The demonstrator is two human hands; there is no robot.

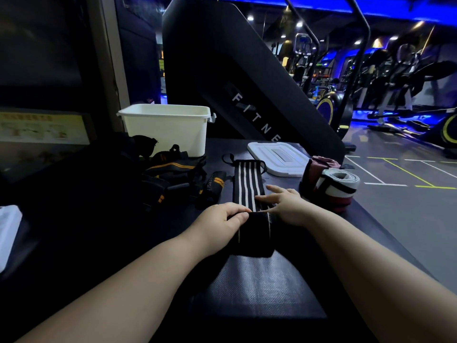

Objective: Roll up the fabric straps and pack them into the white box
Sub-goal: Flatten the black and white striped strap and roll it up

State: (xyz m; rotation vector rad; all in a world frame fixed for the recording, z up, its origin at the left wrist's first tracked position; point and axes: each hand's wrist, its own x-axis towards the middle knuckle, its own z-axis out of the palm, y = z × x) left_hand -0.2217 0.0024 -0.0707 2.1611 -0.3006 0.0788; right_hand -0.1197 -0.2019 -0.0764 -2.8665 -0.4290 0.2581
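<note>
A black strap with white stripes (248, 184) lies lengthwise on the dark table, its near end folded over into a flat black fold. My left hand (222, 225) pinches the fold's far edge from the left. My right hand (288, 204) rests on the strap from the right, fingers stretched across the stripes. The white box (168, 129) stands open at the back left. A rolled white, red and black strap (337, 188) and a rolled dark red one (319, 164) sit at the right. Black and orange straps (173, 174) lie loose in front of the box.
The box's white lid (279, 158) lies flat behind the striped strap. A white object (7, 233) is at the left edge. The table's right edge drops to a gym floor (408, 209) with marked lines. A large black fitness machine (235, 78) rises behind the table.
</note>
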